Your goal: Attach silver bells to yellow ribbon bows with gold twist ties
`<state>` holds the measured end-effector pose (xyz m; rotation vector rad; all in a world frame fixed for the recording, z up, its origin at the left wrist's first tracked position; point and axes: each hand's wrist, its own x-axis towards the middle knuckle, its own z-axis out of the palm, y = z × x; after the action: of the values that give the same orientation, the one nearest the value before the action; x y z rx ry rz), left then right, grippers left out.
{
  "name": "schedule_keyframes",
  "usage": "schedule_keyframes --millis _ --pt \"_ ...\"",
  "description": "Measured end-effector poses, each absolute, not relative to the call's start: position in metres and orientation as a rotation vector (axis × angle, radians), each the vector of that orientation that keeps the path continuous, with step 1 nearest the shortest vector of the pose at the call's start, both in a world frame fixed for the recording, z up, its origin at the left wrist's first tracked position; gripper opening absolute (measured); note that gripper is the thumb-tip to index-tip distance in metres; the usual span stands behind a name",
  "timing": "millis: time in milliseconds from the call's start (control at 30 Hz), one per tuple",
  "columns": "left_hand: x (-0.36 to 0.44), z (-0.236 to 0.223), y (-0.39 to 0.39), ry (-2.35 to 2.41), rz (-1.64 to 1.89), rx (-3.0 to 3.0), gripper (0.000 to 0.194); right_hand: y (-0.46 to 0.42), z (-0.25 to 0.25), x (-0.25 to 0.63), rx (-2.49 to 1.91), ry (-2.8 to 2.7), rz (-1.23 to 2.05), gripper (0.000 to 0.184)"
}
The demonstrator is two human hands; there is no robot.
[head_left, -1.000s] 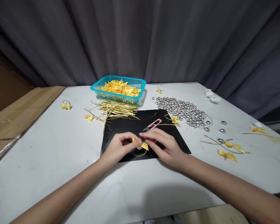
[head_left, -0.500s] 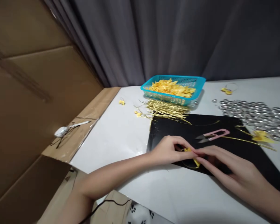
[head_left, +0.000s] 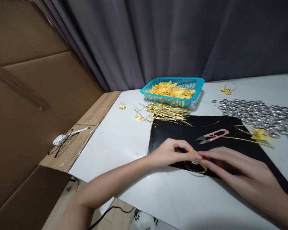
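Observation:
My left hand [head_left: 172,151] and my right hand [head_left: 244,169] meet over the front edge of a black mat [head_left: 162,134]. Their fingertips pinch a small yellow ribbon bow [head_left: 203,167], mostly covered by the fingers. Just under the left fingers shows a silver bead [head_left: 195,162], and a thin wire loop hangs below the bow. Pink thread snips [head_left: 216,135] lie on the mat beyond my hands, blades pointing left. Across the mat's right side runs a gold twist tie [head_left: 252,140], beside a loose yellow bow [head_left: 260,134].
Behind the mat lie a heap of gold ties [head_left: 169,111] and a blue basket [head_left: 199,86] of yellow bows. Silver beads [head_left: 259,111] spread at the right. Bows with wire rings sit at the back right [head_left: 226,91] and left [head_left: 122,106]. Eyeglasses [head_left: 60,150] rest on cardboard.
The view has shifted slightly, so the table things appear a little further left. Both hands keep their pinch on the bow; more of the silver bead and wire loop now shows.

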<state>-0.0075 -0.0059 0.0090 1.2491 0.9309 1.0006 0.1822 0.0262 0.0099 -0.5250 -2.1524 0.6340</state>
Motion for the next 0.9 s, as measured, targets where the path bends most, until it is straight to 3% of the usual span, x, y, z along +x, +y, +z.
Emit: schedule_keyframes --millis 233,900 --pt "-0.008 0.004 -0.005 0.874 0.974 1.226 0.013 0.022 0.016 0.183 -0.531 -2.126 0.755 0.007" --pt "0.005 0.021 -0.014 1.043 0.894 0.917 0.018 0.028 0.010 0.184 -0.706 -2.235 0.942 0.016"
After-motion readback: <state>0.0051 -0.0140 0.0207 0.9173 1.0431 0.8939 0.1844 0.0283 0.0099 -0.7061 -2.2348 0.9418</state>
